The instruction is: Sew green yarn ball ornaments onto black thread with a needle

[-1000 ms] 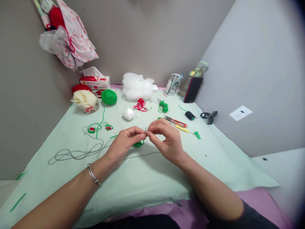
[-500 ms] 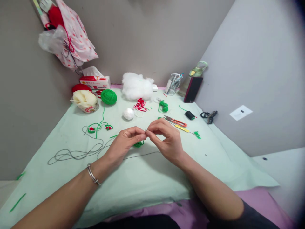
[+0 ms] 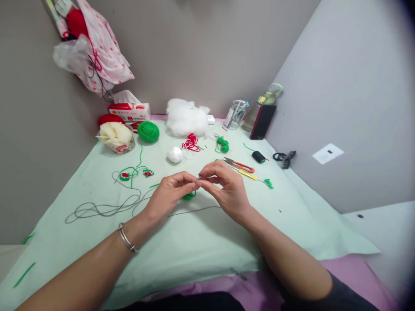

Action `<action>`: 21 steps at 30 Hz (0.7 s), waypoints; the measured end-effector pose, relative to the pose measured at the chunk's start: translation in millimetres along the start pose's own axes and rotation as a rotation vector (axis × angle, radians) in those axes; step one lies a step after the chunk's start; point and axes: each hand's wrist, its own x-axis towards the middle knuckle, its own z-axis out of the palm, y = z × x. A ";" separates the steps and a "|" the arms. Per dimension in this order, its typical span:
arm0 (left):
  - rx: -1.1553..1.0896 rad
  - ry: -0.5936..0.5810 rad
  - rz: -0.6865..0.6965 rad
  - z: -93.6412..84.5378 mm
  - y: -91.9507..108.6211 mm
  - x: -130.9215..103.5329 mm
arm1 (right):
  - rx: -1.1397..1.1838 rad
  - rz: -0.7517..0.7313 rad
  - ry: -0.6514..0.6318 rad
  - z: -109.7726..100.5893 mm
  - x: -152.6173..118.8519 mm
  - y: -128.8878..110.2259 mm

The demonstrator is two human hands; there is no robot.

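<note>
My left hand (image 3: 168,192) and my right hand (image 3: 225,188) meet fingertip to fingertip above the pale green cloth (image 3: 201,242). Each is closed in a pinch on something thin and dark; only a tiny bit shows between the fingertips, too small to name. Partly hidden under my left hand lies a green yarn piece (image 3: 189,195). A long dark cord (image 3: 106,212) loops across the cloth on the left and runs on beneath both hands. Beyond my right hand are orange-handled snips (image 3: 241,166) and a yellow-handled hook (image 3: 247,174).
Behind stand a green yarn ball (image 3: 148,131), a white yarn ball (image 3: 175,154), white stuffing (image 3: 187,117), a tub (image 3: 116,138) and a tissue box (image 3: 129,111). At the back right are a glass jar (image 3: 236,114), a phone (image 3: 263,122) and a black thread spool (image 3: 258,157).
The fingertips of my right hand have shifted slightly left, closer over those of my left hand. Less of the thin dark thing shows between them.
</note>
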 end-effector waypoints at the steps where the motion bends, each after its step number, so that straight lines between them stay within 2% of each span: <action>1: 0.019 -0.002 0.006 0.0 0.2 -0.2 | 0.008 0.007 -0.005 0.1 -0.2 0.1; 7: 0.285 0.018 0.109 3.4 6.8 -4.3 | 0.000 0.051 -0.023 0.4 0.1 -3.3; 9: 0.363 0.019 0.151 4.4 9.2 -5.0 | 0.013 0.088 0.011 -2.1 2.2 -5.3; 13: 0.358 0.003 0.079 1.5 11.2 -2.7 | 0.118 0.132 0.095 -11.2 7.4 -6.1; 15: 0.312 0.019 0.043 -1.6 10.9 -0.9 | 0.243 0.182 0.057 -14.9 8.3 -4.7; 17: 0.305 0.049 0.043 -3.1 9.4 0.0 | 0.413 0.273 -0.036 -16.5 7.5 -3.0; 19: 0.362 0.057 0.093 -1.6 6.7 -0.3 | 0.571 0.374 -0.138 -16.5 5.8 -2.0; 21: 0.460 0.005 0.173 1.8 3.7 -1.0 | 0.661 0.442 -0.179 -16.0 4.6 -1.9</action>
